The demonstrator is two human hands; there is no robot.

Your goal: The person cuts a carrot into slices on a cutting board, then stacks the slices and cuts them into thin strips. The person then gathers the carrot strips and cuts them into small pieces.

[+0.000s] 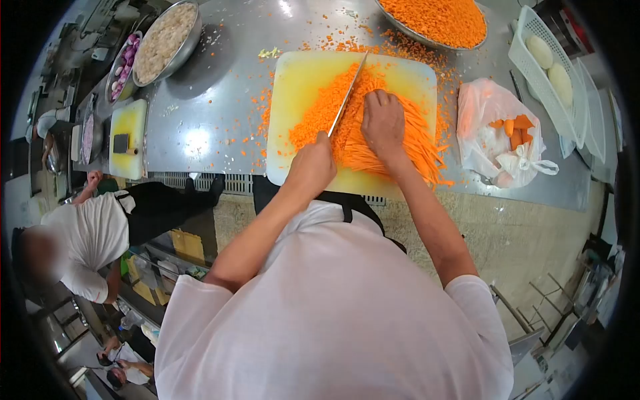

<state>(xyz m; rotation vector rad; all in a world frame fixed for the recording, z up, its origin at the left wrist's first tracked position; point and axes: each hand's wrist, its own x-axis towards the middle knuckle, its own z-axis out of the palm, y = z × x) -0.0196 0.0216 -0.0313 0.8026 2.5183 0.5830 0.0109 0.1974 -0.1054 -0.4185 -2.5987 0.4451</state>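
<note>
My left hand (313,166) is closed round the handle of a kitchen knife (347,97), whose long blade points away from me over the carrots. My right hand (384,127), fingers curled, presses down on a bunch of carrot strips (413,143) just right of the blade. Finely diced carrot (313,121) lies heaped left of the knife. Everything rests on a yellow-stained white cutting board (291,75). The blade's lower edge is hidden among the carrot pieces.
A bowl of diced carrot (437,20) stands behind the board. To the right lie a plastic bag (490,110) with carrot pieces and a white basket (533,30). At left are a bowl of pale chopped food (167,41) and another board (128,120); a co-worker (93,233) stands nearby.
</note>
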